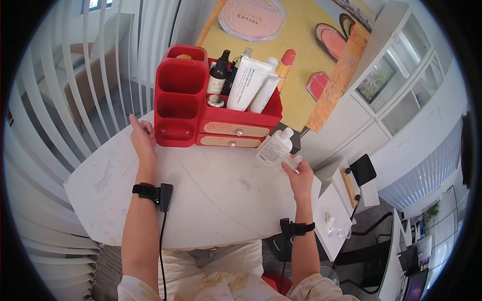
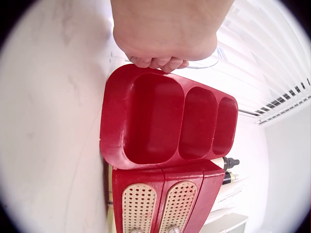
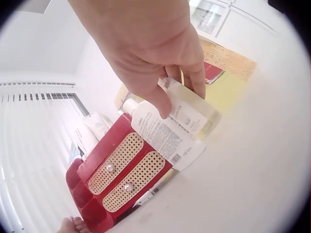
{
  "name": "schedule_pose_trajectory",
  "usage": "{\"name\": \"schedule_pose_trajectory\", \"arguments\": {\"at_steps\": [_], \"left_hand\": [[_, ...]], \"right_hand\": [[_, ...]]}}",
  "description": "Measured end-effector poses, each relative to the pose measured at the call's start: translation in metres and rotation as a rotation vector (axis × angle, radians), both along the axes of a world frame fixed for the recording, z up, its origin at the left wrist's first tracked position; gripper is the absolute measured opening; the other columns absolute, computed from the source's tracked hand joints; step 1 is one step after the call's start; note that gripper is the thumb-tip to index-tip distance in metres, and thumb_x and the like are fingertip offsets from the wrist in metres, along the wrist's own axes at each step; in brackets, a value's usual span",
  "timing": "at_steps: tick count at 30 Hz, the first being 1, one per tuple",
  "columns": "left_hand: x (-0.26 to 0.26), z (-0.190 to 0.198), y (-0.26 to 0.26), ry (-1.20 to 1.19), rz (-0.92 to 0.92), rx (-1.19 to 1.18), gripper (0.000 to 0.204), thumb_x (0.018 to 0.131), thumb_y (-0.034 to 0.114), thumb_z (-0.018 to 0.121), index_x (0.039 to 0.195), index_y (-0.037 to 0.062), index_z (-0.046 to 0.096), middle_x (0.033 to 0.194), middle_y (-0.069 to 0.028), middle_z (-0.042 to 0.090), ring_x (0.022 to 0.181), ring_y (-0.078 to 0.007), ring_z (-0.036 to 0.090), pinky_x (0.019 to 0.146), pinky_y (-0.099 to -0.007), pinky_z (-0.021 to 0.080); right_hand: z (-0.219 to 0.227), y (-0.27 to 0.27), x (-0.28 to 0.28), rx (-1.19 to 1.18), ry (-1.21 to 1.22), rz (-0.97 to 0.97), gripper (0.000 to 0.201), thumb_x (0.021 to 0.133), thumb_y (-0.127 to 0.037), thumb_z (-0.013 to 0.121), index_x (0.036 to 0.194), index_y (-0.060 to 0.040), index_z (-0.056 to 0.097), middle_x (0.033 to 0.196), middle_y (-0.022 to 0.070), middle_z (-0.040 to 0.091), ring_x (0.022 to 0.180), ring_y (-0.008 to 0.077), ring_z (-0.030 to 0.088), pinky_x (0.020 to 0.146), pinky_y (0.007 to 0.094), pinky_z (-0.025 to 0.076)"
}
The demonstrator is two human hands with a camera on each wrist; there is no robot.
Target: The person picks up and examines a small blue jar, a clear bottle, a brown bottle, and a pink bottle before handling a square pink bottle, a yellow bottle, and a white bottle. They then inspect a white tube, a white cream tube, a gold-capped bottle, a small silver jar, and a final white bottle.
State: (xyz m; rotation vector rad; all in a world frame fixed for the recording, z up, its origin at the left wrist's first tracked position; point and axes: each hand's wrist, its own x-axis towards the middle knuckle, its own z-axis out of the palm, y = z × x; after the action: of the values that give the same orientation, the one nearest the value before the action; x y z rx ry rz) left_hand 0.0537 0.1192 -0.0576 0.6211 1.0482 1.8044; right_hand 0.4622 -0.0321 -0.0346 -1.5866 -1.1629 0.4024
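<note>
My right hand (image 1: 300,176) pinches a small clear bottle (image 3: 195,104) between thumb and fingers. In the right wrist view pale yellow liquid shows in its lower part. Directly beside it on the table stands a white bottle (image 1: 275,148) with a printed label, which the small bottle partly overlaps in that view. At the left side of a red organizer (image 1: 175,118) my left hand (image 1: 144,138) holds nothing, its fingers loosely curled. In the left wrist view the fingertips (image 2: 171,64) come right up to the organizer's rim.
Dark bottles (image 1: 218,75) and a white tube (image 1: 248,84) stand in the organizer's right part, above two drawers with woven fronts (image 1: 236,129). A yellow painting (image 1: 296,60) leans behind the marble table (image 1: 216,200). Vertical blinds (image 1: 95,65) hang at the left.
</note>
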Motion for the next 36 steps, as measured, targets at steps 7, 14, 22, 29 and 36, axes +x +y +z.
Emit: {"name": "schedule_pose_trajectory", "arguments": {"at_steps": [7, 14, 22, 29, 36], "left_hand": [[-0.002, -0.004, 0.003, -0.003, -0.012, -0.008, 0.067, 0.106, 0.064, 0.034, 0.064, 0.0124, 0.045, 0.055, 0.0048, 0.035, 0.048, -0.0072, 0.028, 0.046, -0.0254, 0.020], [-0.001, -0.002, 0.003, 0.011, 0.005, -0.023, 0.069, 0.105, 0.066, 0.033, 0.063, 0.0119, 0.045, 0.054, 0.0043, 0.036, 0.048, -0.0076, 0.028, 0.046, -0.0257, 0.020], [-0.001, -0.004, 0.005, 0.010, 0.005, -0.026, 0.070, 0.105, 0.066, 0.033, 0.063, 0.0113, 0.046, 0.053, 0.0042, 0.037, 0.046, -0.0078, 0.030, 0.045, -0.0255, 0.021], [-0.001, -0.004, 0.004, 0.004, 0.002, -0.017, 0.070, 0.105, 0.066, 0.033, 0.063, 0.0117, 0.046, 0.054, 0.0047, 0.037, 0.047, -0.0074, 0.029, 0.045, -0.0254, 0.020], [0.000, -0.002, 0.002, -0.004, 0.000, -0.019, 0.069, 0.105, 0.066, 0.033, 0.063, 0.0120, 0.046, 0.054, 0.0052, 0.036, 0.048, -0.0072, 0.028, 0.046, -0.0255, 0.019]], "right_hand": [[0.002, -0.002, -0.004, -0.023, -0.178, -0.019, 0.044, 0.088, -0.013, 0.081, 0.126, 0.0004, 0.063, 0.110, 0.0106, 0.073, 0.097, 0.0169, 0.068, 0.087, 0.0319, 0.054], [0.078, 0.023, -0.045, 0.337, -0.414, -0.017, 0.048, 0.091, -0.019, 0.079, 0.130, 0.0006, 0.059, 0.126, 0.0161, 0.066, 0.116, 0.0235, 0.064, 0.101, 0.0369, 0.050], [0.106, 0.107, -0.088, 0.308, -0.222, 0.277, 0.057, 0.091, -0.017, 0.078, 0.137, 0.0032, 0.051, 0.127, 0.0187, 0.064, 0.114, 0.0225, 0.065, 0.098, 0.0353, 0.053], [0.109, 0.128, -0.096, 0.244, -0.134, 0.269, 0.056, 0.091, -0.012, 0.078, 0.135, 0.0063, 0.049, 0.119, 0.0153, 0.066, 0.102, 0.0184, 0.068, 0.086, 0.0312, 0.058], [0.131, 0.093, -0.111, 0.611, 0.165, 0.285, 0.038, 0.099, -0.012, 0.069, 0.133, -0.0015, 0.053, 0.113, 0.0076, 0.066, 0.103, 0.0115, 0.063, 0.085, 0.0280, 0.053]]}}
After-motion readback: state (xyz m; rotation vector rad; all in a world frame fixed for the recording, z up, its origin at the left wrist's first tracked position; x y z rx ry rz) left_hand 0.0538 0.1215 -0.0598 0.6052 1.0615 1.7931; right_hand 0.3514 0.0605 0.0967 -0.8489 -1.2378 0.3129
